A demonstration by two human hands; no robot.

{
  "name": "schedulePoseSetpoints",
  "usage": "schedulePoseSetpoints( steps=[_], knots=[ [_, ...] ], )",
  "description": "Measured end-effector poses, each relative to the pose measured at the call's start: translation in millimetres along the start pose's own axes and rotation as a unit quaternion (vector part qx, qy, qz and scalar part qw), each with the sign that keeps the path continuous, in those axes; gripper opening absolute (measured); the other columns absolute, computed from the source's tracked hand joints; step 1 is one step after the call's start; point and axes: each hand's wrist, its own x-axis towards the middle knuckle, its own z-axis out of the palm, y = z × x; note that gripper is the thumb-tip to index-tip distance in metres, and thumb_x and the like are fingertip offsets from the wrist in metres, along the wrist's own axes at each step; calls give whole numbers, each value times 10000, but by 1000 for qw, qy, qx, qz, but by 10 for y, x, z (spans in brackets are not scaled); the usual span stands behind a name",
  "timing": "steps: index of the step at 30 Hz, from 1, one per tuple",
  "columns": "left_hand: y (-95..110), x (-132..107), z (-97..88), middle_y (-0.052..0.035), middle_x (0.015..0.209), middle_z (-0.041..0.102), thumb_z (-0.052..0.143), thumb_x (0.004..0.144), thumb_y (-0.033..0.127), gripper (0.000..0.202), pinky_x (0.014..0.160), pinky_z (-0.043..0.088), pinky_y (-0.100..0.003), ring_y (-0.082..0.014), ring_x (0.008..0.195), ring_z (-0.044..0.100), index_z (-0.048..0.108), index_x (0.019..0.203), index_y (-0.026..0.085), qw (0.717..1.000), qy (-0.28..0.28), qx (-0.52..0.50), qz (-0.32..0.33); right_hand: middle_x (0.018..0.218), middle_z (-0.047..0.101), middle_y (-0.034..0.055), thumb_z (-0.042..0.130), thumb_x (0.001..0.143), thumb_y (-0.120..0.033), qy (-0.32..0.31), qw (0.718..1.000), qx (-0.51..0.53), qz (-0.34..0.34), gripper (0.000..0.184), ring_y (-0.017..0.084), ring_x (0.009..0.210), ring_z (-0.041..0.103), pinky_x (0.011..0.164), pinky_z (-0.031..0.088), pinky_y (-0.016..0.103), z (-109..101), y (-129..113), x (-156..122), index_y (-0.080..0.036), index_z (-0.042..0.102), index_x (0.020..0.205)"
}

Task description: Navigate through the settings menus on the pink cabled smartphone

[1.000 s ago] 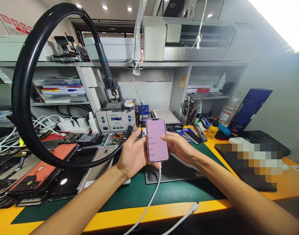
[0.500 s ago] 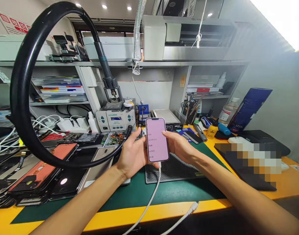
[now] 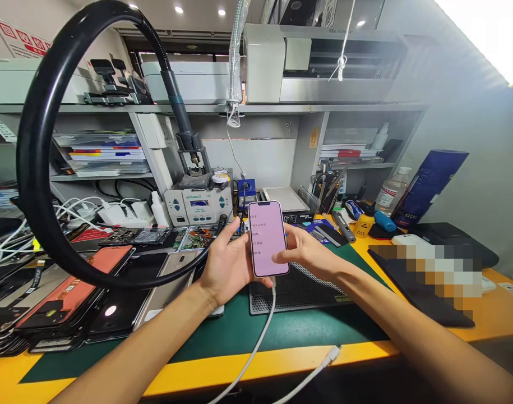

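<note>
A smartphone (image 3: 267,238) with a pinkish lit screen and lines of dark text is held upright above the bench. My left hand (image 3: 229,261) cradles it from the left, fingers behind and beneath it, thumb pointing up beside the edge. On the other side, my right hand (image 3: 309,249) grips the right edge, its thumb lying over the lower part of the screen and its fingers partly hidden behind the phone. A white charging cable (image 3: 264,331) runs down from the phone's bottom end. Under the phone lies a black perforated mat (image 3: 298,294).
Several used phones (image 3: 75,286) lie stacked at the left, beneath a looping black hose (image 3: 33,140). A hot-air station (image 3: 199,205) stands behind. Another cable end (image 3: 332,354) hangs at the front edge. At right are a yellow bottle (image 3: 363,225) and a black pad (image 3: 407,286).
My right thumb has moved from the upper right edge of the phone down onto the lower screen. The text lines on the screen have shifted upward. My left hand stays nearly still.
</note>
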Motion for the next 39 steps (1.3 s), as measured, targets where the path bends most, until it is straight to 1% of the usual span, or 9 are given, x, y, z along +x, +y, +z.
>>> schedulePoseSetpoints(
  steps=[7, 11, 13, 15, 19, 26, 33, 37, 39],
  knots=[
    [2, -11, -2, -234, 1206, 686, 333, 1031, 623, 700, 610, 613, -468, -376, 979, 700, 545, 1464, 117, 1000, -1, -13, 2, 1096, 752, 58, 739, 816, -317, 39, 998, 39, 13, 368, 195, 904, 687, 824, 536, 344, 23, 24, 35, -197, 668, 1156],
    [17, -10, -3, -229, 1220, 684, 325, 1035, 621, 687, 601, 609, -425, -362, 985, 702, 552, 1464, 136, 1000, 5, -12, 4, 1159, 706, 93, 753, 844, -418, 113, 992, -46, -38, 570, 227, 967, 685, 845, 561, 388, 4, 64, 40, -212, 560, 1339],
    [26, -9, 1, -225, 1246, 674, 341, 1030, 632, 683, 567, 598, -406, -363, 984, 700, 557, 1461, 149, 1000, 13, 2, 12, 1258, 648, 117, 754, 856, -448, 180, 966, -154, -107, 711, 253, 1056, 667, 881, 569, 425, -17, 93, 29, -250, 463, 1474],
    [33, -10, 11, -218, 1253, 671, 345, 1027, 641, 680, 550, 591, -399, -362, 976, 701, 560, 1461, 163, 1000, 18, 10, 15, 1387, 559, 138, 770, 848, -456, 215, 920, -275, -181, 750, 290, 1204, 615, 949, 563, 469, -42, 129, 19, -293, 464, 1513],
    [38, -13, 31, -201, 1209, 686, 312, 1042, 620, 660, 615, 604, -411, -340, 970, 706, 533, 1490, 188, 1000, 18, 7, 13, 1537, 427, 140, 808, 833, -443, 205, 845, -415, -267, 570, 348, 1482, 405, 1177, 417, 569, -80, 210, 27, -312, 668, 1370],
    [29, 1, -28, -223, 1253, 668, 342, 1028, 637, 696, 591, 610, -454, -369, 974, 700, 521, 1502, 159, 1000, 5, 2, 19, 1461, 578, 102, 744, 913, -373, 223, 822, -420, -314, 140, 312, 1392, 516, 1130, 469, 550, -92, 236, 57, -330, 843, 1002],
    [33, 0, -33, -219, 1298, 651, 333, 1030, 636, 692, 568, 604, -443, -361, 970, 695, 538, 1495, 166, 1000, 7, 8, 22, 1444, 585, 109, 729, 922, -374, 230, 818, -425, -312, 163, 297, 1388, 524, 1124, 481, 536, -71, 231, 36, -326, 827, 1043],
    [43, -13, -18, -217, 1284, 661, 328, 1026, 643, 702, 585, 607, -446, -354, 953, 701, 502, 1526, 182, 1000, 4, 10, 20, 1602, 423, 139, 795, 842, -435, 195, 805, -463, -315, 506, 354, 1512, 377, 1197, 384, 611, -69, 240, 11, -313, 708, 1326],
    [45, -17, -17, -219, 1287, 661, 329, 1022, 654, 712, 584, 608, -443, -352, 944, 703, 497, 1530, 184, 1000, 6, 12, 21, 1645, 358, 155, 814, 816, -460, 170, 794, -487, -322, 592, 384, 1547, 310, 1221, 327, 646, -73, 247, 8, -294, 682, 1369]
  ],
)
